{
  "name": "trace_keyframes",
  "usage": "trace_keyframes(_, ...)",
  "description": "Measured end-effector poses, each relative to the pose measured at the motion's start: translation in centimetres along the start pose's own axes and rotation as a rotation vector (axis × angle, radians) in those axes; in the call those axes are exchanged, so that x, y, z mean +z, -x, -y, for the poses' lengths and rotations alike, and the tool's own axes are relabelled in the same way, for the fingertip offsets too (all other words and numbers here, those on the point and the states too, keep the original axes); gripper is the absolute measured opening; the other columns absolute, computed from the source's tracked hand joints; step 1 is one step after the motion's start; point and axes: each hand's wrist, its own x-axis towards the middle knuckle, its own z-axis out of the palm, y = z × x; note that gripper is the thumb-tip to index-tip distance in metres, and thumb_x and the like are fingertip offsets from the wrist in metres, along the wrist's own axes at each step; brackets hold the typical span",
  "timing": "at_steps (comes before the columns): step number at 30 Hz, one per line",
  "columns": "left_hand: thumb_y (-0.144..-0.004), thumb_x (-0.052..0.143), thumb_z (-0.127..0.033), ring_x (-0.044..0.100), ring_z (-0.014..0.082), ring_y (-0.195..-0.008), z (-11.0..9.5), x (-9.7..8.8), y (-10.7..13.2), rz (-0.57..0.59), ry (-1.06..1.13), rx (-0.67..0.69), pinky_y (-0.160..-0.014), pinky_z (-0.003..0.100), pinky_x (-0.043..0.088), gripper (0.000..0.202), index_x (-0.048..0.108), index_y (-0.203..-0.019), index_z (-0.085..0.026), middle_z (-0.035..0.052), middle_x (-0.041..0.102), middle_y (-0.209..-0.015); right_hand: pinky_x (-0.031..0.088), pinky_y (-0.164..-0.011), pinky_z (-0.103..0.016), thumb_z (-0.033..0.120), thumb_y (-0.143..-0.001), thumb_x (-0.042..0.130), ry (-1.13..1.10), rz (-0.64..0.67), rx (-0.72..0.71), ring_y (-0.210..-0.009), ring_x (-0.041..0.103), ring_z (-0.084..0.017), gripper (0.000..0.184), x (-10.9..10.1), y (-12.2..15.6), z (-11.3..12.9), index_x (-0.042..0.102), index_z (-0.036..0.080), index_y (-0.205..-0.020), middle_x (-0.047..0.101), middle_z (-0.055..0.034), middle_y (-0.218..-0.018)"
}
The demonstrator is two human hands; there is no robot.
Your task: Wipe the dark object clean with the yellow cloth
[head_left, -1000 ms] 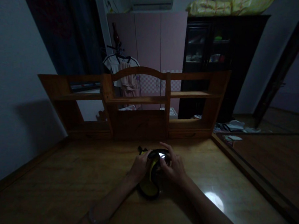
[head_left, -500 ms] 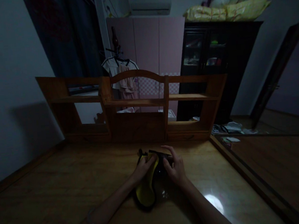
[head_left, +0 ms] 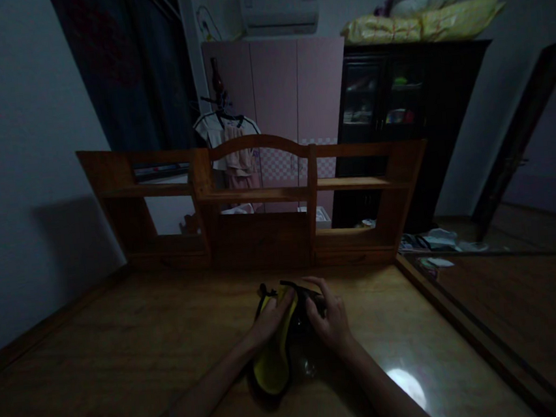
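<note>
A yellow and black pouch-like case lies on the wooden desk in front of me. My left hand presses on its yellow upper part, fingers flat. Beside it, my right hand grips a dark object at the case's black open end; the dim light hides what that object is. A bracelet circles my left wrist.
A wooden shelf unit stands along the desk's far edge. Behind it are pink wardrobe doors, hanging clothes and a dark glass cabinet. A raised wooden ledge borders the desk on the right. A lamp reflection shines near my right forearm.
The shiny dark object seen above the case a second ago has dropped lower beside it. My left hand has flattened onto the yellow part, and the case now lies stretched toward me.
</note>
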Motion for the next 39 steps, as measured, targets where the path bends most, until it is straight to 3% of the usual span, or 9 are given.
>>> trace_keyframes(11,-0.078,0.049,-0.059,0.066,0.0221,-0.082,-0.8,-0.4,0.2,0.014,0.023,0.049,-0.072,0.032,0.052,0.052,0.060,-0.102,-0.015,0.0084,0.070,-0.090,0.033,-0.047,-0.020,0.027,-0.082,0.050,0.086,0.021,-0.052,-0.046,0.048,-0.011,0.044,0.2,0.3,0.1,0.044,0.020,-0.124,0.052,0.0050,-0.057)
trace_keyframes(20,-0.082,0.044,-0.056,0.063,0.0219,-0.084,-0.7,-0.5,0.7,-0.229,-0.141,0.243,-0.071,0.031,0.050,0.048,0.060,-0.097,-0.014,0.0062,0.068,-0.091,0.044,-0.053,-0.020,0.030,-0.087,0.050,-0.016,0.040,-0.042,-0.055,0.057,-0.012,0.042,0.5,-0.2,0.2,0.042,0.020,-0.127,0.062,-0.0003,-0.075)
trace_keyframes(25,-0.085,0.045,-0.048,0.059,0.0225,-0.097,-0.6,-1.2,0.8,-0.345,-0.324,0.405,-0.086,0.036,0.045,0.039,0.056,-0.104,-0.016,0.0079,0.064,-0.104,0.049,-0.055,-0.022,0.027,-0.086,0.053,-0.100,0.107,-0.001,-0.059,0.060,-0.012,0.049,0.7,-0.7,-0.6,0.037,0.023,-0.132,0.064,-0.0037,-0.093)
trace_keyframes(28,-0.084,0.048,-0.043,0.055,0.0223,-0.105,-0.8,-1.5,0.8,-0.320,-0.412,0.507,-0.092,0.037,0.042,0.038,0.050,-0.114,-0.018,0.0080,0.061,-0.109,0.051,-0.061,-0.024,0.020,-0.079,0.058,-0.071,0.120,-0.027,-0.069,0.061,-0.014,0.050,0.6,-0.8,-1.0,0.044,0.023,-0.127,0.063,-0.0044,-0.097)
trace_keyframes(33,-0.083,0.049,-0.026,0.044,0.0212,-0.121,-1.1,-1.3,0.8,-0.191,-0.520,0.678,-0.103,0.038,0.033,0.049,0.035,-0.129,-0.019,0.0104,0.047,-0.130,0.049,-0.077,-0.032,0.012,-0.075,0.057,-0.020,0.021,-0.109,-0.085,0.058,-0.019,0.052,0.7,-0.9,-1.3,0.046,0.022,-0.125,0.058,-0.0068,-0.107)
trace_keyframes(35,-0.080,0.048,-0.018,0.041,0.0209,-0.124,-0.8,-1.1,0.5,-0.190,-0.536,0.671,-0.105,0.039,0.031,0.053,0.034,-0.131,-0.020,0.0098,0.046,-0.132,0.048,-0.081,-0.033,0.010,-0.076,0.056,-0.023,0.002,-0.127,-0.090,0.057,-0.020,0.050,0.8,-0.9,-1.4,0.047,0.022,-0.124,0.057,-0.0073,-0.107)
trace_keyframes(39,-0.075,0.044,-0.009,0.049,0.0201,-0.117,0.1,-1.1,-0.2,-0.225,-0.520,0.606,-0.099,0.037,0.037,0.053,0.040,-0.127,-0.021,0.0078,0.054,-0.124,0.049,-0.080,-0.032,0.010,-0.078,0.056,-0.043,-0.013,-0.127,-0.090,0.057,-0.020,0.047,1.2,-0.9,-1.6,0.049,0.023,-0.122,0.056,-0.0063,-0.106)
